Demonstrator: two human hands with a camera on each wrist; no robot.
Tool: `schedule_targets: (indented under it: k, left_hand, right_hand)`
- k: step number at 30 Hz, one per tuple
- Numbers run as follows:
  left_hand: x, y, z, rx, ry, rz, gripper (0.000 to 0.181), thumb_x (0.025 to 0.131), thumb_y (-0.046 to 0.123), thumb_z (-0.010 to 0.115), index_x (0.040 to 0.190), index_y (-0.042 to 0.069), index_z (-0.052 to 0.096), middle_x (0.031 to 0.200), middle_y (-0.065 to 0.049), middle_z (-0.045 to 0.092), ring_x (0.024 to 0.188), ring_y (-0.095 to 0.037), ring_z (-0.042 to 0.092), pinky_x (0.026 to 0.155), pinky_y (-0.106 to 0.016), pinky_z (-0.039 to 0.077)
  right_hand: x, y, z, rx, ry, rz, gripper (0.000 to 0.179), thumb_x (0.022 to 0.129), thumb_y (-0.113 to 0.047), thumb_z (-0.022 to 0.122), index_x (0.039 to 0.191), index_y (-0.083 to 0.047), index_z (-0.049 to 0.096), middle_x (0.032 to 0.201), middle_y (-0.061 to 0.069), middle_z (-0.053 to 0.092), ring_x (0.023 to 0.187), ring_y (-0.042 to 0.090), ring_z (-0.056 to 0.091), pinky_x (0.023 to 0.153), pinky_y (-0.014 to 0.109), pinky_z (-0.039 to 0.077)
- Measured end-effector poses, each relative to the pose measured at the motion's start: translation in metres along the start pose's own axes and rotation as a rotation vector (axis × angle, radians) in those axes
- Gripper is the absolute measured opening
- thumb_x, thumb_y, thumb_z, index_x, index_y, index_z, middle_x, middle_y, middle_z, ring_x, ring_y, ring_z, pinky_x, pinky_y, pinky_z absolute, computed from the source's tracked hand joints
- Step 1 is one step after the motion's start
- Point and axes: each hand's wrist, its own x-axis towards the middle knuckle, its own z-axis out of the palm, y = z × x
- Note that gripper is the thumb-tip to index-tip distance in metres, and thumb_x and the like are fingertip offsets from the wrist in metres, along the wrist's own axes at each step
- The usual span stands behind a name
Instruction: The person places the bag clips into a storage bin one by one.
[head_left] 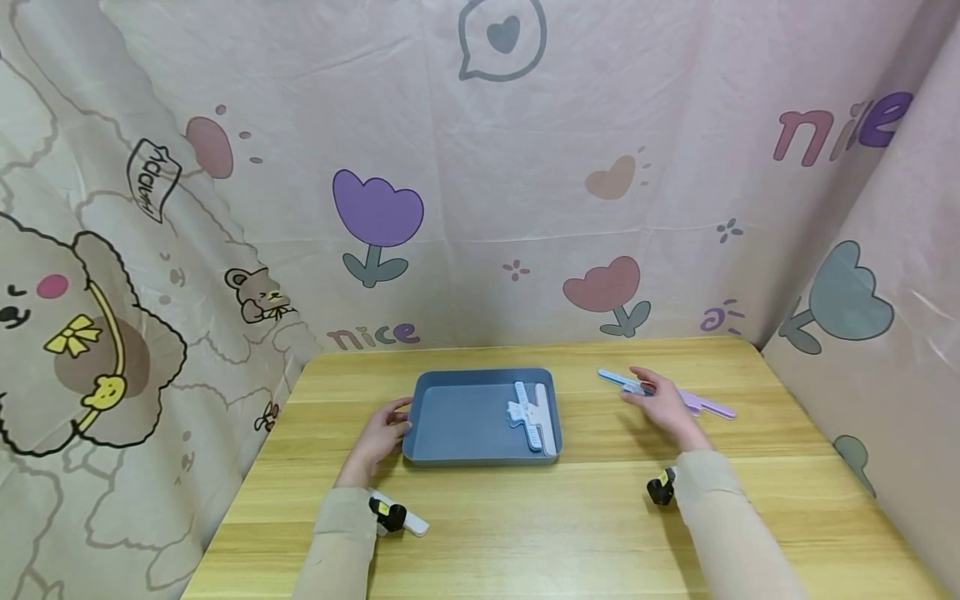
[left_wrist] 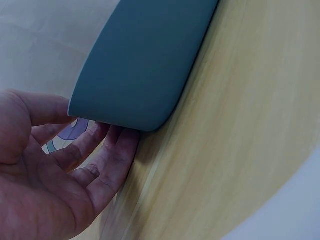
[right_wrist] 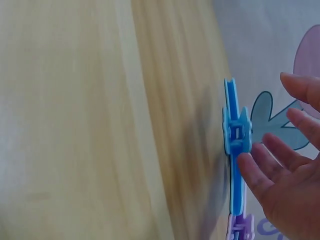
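A blue-grey tray [head_left: 457, 425] lies on the wooden table, also seen as a dark blue-green wall [left_wrist: 135, 65] in the left wrist view. My left hand [head_left: 386, 433] rests against its left side, thumb at the rim and fingertips along the outer wall. Inside the tray, at its right end, lie a light blue sealing clip [head_left: 533, 429] and a white sealing clip [head_left: 544, 417]. My right hand [head_left: 663, 407] is at another blue sealing clip [right_wrist: 236, 175], its fingers spread and fingertips close beside the clip. A purple sealing clip [head_left: 716, 407] lies just right of it, partly hidden by the hand.
One more white clip [head_left: 415, 524] lies on the table [head_left: 525, 533] beneath the left wrist, partly covered by the black wrist camera [head_left: 390, 515]. A patterned curtain [head_left: 495, 183] hangs behind the table and down both sides.
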Motion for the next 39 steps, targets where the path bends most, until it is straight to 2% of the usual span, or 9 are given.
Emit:
schedule_targets:
  k: [8,14,19,24,27,31,34,39]
  left_hand:
    - [0.000,0.000,0.001,0.000,0.003,-0.002,0.050,0.099,-0.005,0.046,0.148,0.004,0.041,0.128,-0.026,0.049,0.103,-0.032,0.058,0.074,-0.038,0.053]
    - [0.000,0.001,0.000,-0.008,-0.002,-0.005,0.050,0.099,-0.004,0.046,0.148,0.004,0.040,0.127,-0.027,0.049,0.101,-0.032,0.058,0.073,-0.038,0.053]
    - [0.000,0.000,0.000,-0.011,-0.002,-0.005,0.050,0.099,-0.005,0.046,0.148,0.004,0.041,0.128,-0.027,0.049,0.100,-0.032,0.058,0.072,-0.038,0.053]
    - [0.000,0.000,-0.001,-0.011,-0.006,-0.005,0.050,0.099,-0.005,0.046,0.148,0.004,0.040,0.128,-0.027,0.048,0.101,-0.032,0.059,0.073,-0.038,0.053]
    - [0.000,0.000,-0.001,-0.009,-0.007,-0.004,0.050,0.099,-0.005,0.045,0.148,0.004,0.040,0.129,-0.027,0.048,0.103,-0.033,0.058,0.074,-0.038,0.053]
    - [-0.001,0.001,-0.001,-0.005,-0.008,-0.005,0.050,0.100,-0.005,0.045,0.148,0.005,0.040,0.130,-0.027,0.048,0.105,-0.034,0.057,0.075,-0.039,0.053]
    - [-0.001,0.001,-0.001,-0.003,-0.007,-0.006,0.050,0.100,-0.005,0.045,0.148,0.005,0.040,0.130,-0.027,0.048,0.105,-0.034,0.057,0.076,-0.039,0.053]
    - [0.000,0.000,-0.001,0.000,-0.002,-0.007,0.050,0.099,-0.005,0.046,0.148,0.005,0.041,0.128,-0.027,0.049,0.104,-0.033,0.058,0.076,-0.039,0.053]
  right_hand:
    - [-0.003,0.002,-0.005,-0.012,-0.003,0.020,0.068,0.091,-0.012,0.069,0.146,0.008,0.035,0.146,0.039,0.029,0.128,0.051,0.040,0.105,0.054,0.034]
    - [-0.007,0.003,-0.002,-0.031,-0.012,0.012,0.061,0.090,-0.007,0.068,0.142,0.010,0.041,0.138,0.038,0.040,0.118,0.048,0.052,0.096,0.047,0.046]
    - [-0.008,0.000,0.001,-0.042,-0.018,0.006,0.057,0.090,-0.006,0.068,0.139,0.011,0.043,0.132,0.036,0.047,0.115,0.047,0.054,0.089,0.043,0.051]
    - [-0.009,-0.004,0.007,-0.162,-0.014,-0.033,0.049,0.089,-0.004,0.068,0.132,0.012,0.050,0.117,0.031,0.060,0.105,0.043,0.059,0.086,0.047,0.051]
    - [-0.009,-0.006,0.010,-0.202,-0.019,-0.053,0.044,0.086,-0.001,0.070,0.125,0.012,0.055,0.106,0.024,0.065,0.095,0.036,0.063,0.079,0.042,0.052]
    - [-0.009,-0.008,0.015,-0.158,-0.074,-0.044,0.040,0.083,0.000,0.073,0.119,0.011,0.059,0.098,0.017,0.065,0.087,0.028,0.063,0.072,0.035,0.052]
    - [-0.010,-0.010,0.018,-0.116,-0.136,-0.040,0.040,0.081,0.001,0.074,0.117,0.010,0.060,0.097,0.016,0.064,0.086,0.025,0.062,0.072,0.034,0.050]
    - [-0.012,-0.014,0.023,-0.079,-0.195,-0.056,0.042,0.076,0.006,0.074,0.116,0.011,0.061,0.099,0.018,0.063,0.084,0.024,0.060,0.071,0.033,0.049]
